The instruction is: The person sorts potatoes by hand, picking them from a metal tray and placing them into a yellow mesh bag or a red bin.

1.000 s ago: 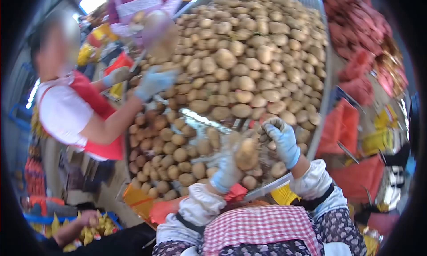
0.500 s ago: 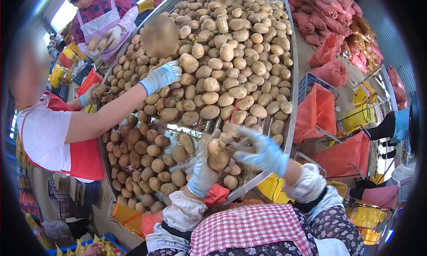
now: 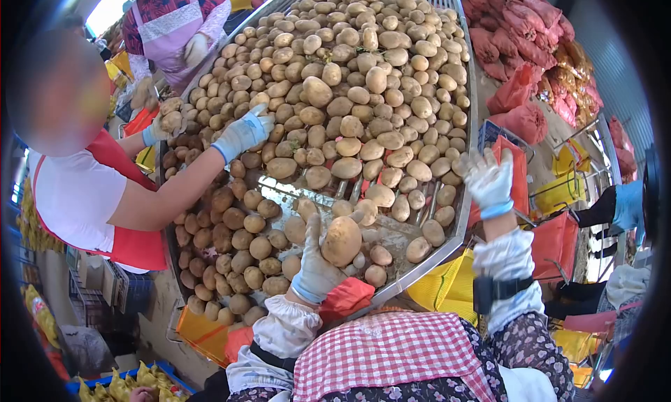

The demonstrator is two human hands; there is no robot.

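My left hand [image 3: 318, 268], in a white and blue glove, is closed around a large potato [image 3: 342, 241] near the front of the metal sorting table [image 3: 447, 245]. A few smaller potatoes [image 3: 376, 275] lie just right of it. My right hand [image 3: 489, 185], gloved the same way, is beyond the table's right rim, above a red-orange bag [image 3: 514, 171]. Its fingers are stretched out and nothing shows in them. A large heap of potatoes [image 3: 349, 147] covers the far part of the table, and darker ones [image 3: 237, 241] lie at the front left.
On the left, a co-worker in a red apron [image 3: 133, 213] reaches over the potatoes with gloved hands. Another person in a lilac apron [image 3: 175, 42] stands at the far left side. Yellow bags [image 3: 447, 283] hang by the right rim. Filled red sacks [image 3: 517, 25] are piled behind.
My right hand has moved from beside the held potato out past the right rim. My left hand keeps its potato. The co-worker's nearer hand has shifted a little toward them.
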